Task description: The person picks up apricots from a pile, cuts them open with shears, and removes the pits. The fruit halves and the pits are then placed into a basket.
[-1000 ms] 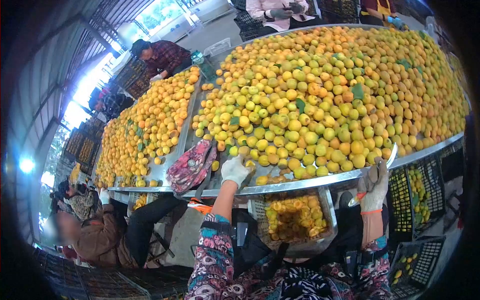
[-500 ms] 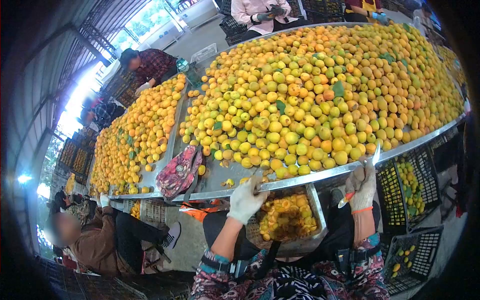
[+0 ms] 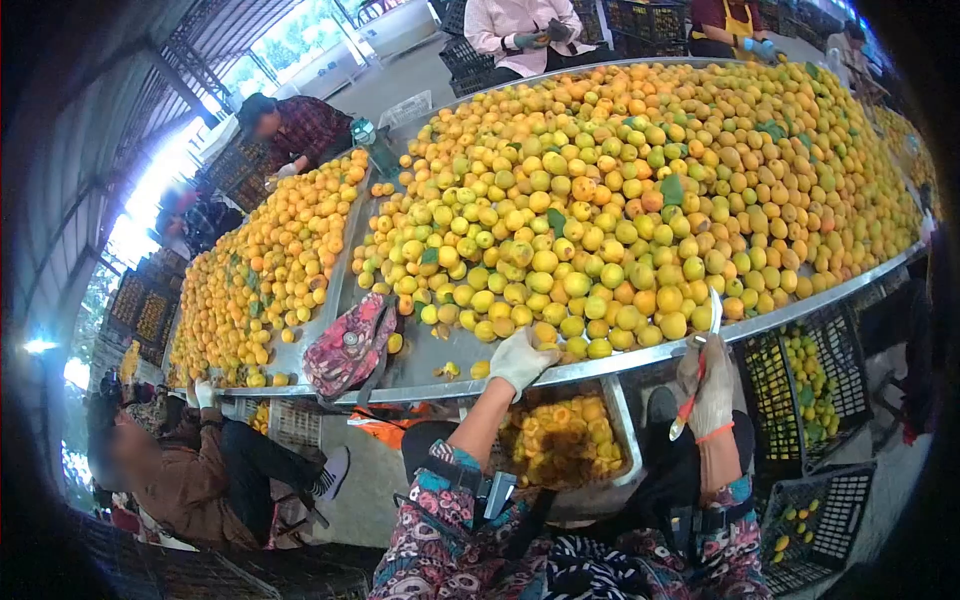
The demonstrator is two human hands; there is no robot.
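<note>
My left hand [image 3: 521,362], in a white glove, reaches over the metal rim of the table [image 3: 590,365]. Its fingers are stretched towards the nearest apricots [image 3: 545,334], and I see no fruit inside them. My right hand [image 3: 706,375], in a soiled glove with an orange band at the wrist, grips a knife [image 3: 715,315]. The curved blade points up past the rim, and a red handle part shows below the fist. Beneath the table edge, between my knees, a crate [image 3: 628,430] holds opened, orange apricot pieces [image 3: 565,440].
A flowered bag [image 3: 350,345] lies on the table left of my hand. Black crates with greenish fruit [image 3: 812,380] and a few fruits [image 3: 800,520] stand at my right. A person in brown [image 3: 205,480] sits at my left; others sit along the far side.
My left hand has moved forward and right from the table rim to the apricots. My right hand has shifted slightly left with the knife. The view has turned a little.
</note>
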